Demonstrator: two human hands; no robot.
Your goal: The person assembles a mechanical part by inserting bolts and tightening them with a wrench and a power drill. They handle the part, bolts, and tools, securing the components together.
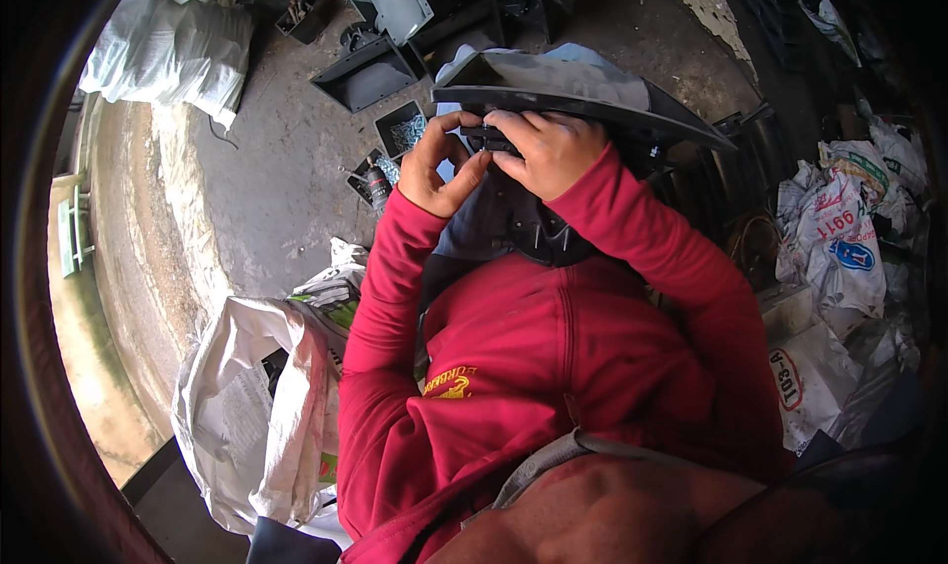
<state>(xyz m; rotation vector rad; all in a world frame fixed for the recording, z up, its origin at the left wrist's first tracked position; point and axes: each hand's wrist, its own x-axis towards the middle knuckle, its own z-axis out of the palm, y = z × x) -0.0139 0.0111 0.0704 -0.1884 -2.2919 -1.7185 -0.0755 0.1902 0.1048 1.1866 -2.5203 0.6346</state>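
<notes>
I see my left hand (432, 172) and right hand (549, 149) both pinched shut on the dark plastic housing (573, 90), which may slip and drop onto the concrete floor (267, 179).

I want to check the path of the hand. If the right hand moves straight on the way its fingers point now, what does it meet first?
The right hand points toward the left hand, so it would likely meet that hand's fingers first. Both already touch the dark funnel-shaped part. Depth is unclear.
</notes>
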